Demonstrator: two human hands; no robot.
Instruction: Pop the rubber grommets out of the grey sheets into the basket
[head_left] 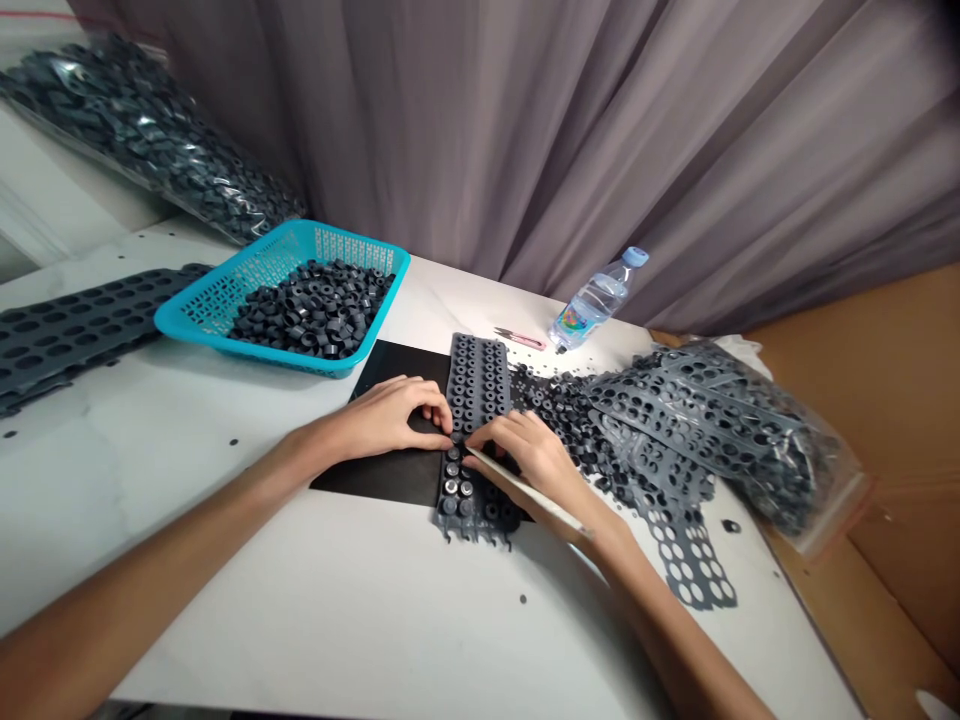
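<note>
We see the ring-studded grey rubber sheet point(480, 385) lying partly on the black mat point(382, 468) on our white bench point(300, 610). Our right hand point(538, 455) grips a slim pale tool point(525, 487), perhaps tweezers, angled over the sheet. Our left hand point(386, 415) bends its thumb and fingers to the sheet's left edge; whether they pinch anything, we cannot tell. A turquoise basket point(247, 351) holds loose rings point(322, 310).

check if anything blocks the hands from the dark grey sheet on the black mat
Nothing visible does: the left hand and right hand, which holds a slim pale tool, are both at the sheet. Loose dark pieces lie to its right.
</note>
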